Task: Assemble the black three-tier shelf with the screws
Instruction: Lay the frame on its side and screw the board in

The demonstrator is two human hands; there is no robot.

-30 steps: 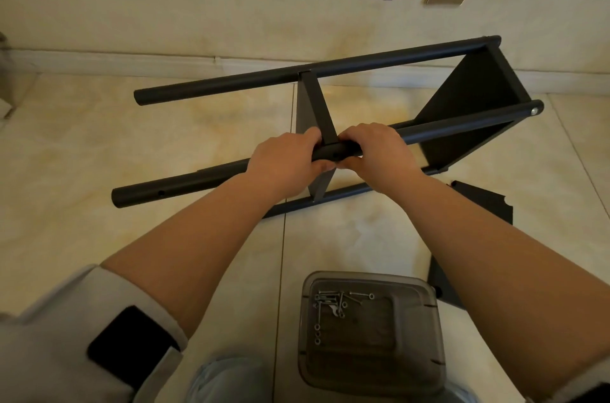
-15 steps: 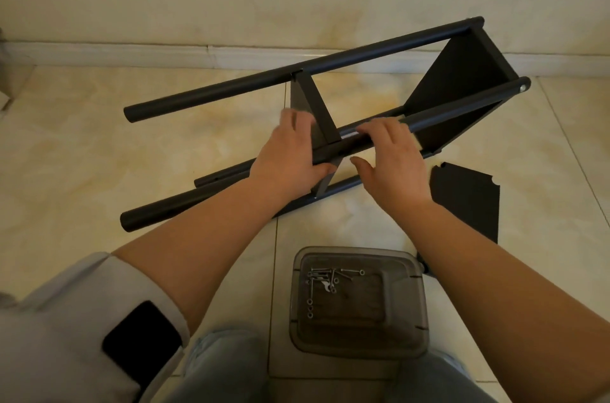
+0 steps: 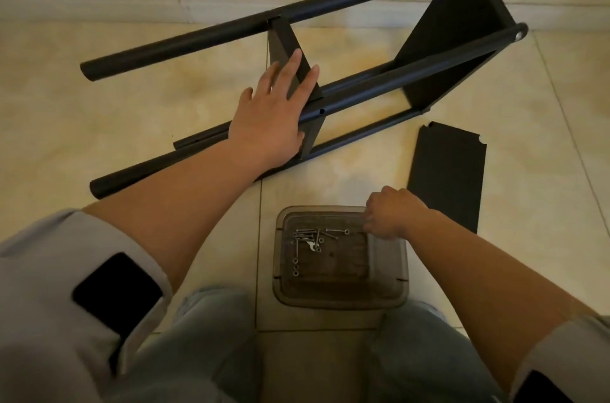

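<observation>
Left hand (image 3: pixel 269 112) flat with straight fingers on the middle panel (image 3: pixel 290 49) of the black shelf frame (image 3: pixel 379 85), which lies on its side on the tiled floor (image 3: pixel 99 112). Nearer than the frame, the right hand (image 3: pixel 391 216) curls over the tray (image 3: pixel 389 290) rim beside the loose screws (image 3: pixel 313 239). A spare black panel (image 3: pixel 449 174) lies flat just right of the tray.
</observation>
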